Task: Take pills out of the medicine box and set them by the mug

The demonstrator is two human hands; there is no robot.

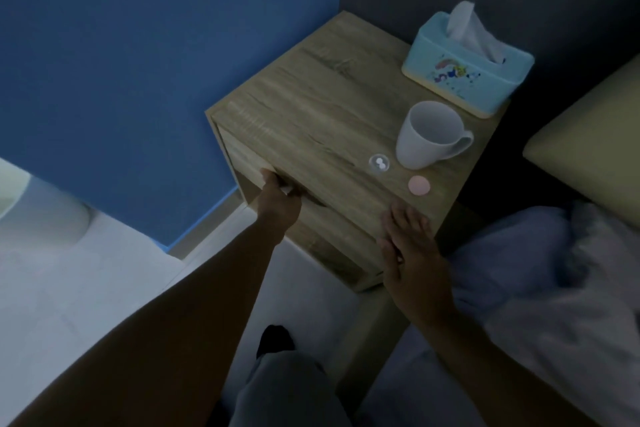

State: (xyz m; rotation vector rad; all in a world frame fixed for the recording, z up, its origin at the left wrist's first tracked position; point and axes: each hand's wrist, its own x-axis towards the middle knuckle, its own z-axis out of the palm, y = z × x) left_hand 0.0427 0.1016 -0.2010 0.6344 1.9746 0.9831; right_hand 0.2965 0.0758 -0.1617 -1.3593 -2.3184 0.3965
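Note:
A white mug (429, 137) stands on the wooden nightstand (311, 107), handle to the right. Just left of its base sits a small clear round cup (380, 163) with two white pills inside. A pink round lid (419, 185) lies flat in front of the mug. My left hand (278, 203) reaches to the nightstand's front edge, fingers curled at the top drawer's gap, with a small white thing showing by the fingers. My right hand (410, 246) rests flat on the near right corner of the top, fingers spread, holding nothing. No medicine box shows.
A light blue tissue box (467, 61) with a tissue sticking up stands behind the mug. A blue wall is to the left, a dark wall behind. A bed with a pale cover (554, 270) and a pillow (588, 135) lies to the right.

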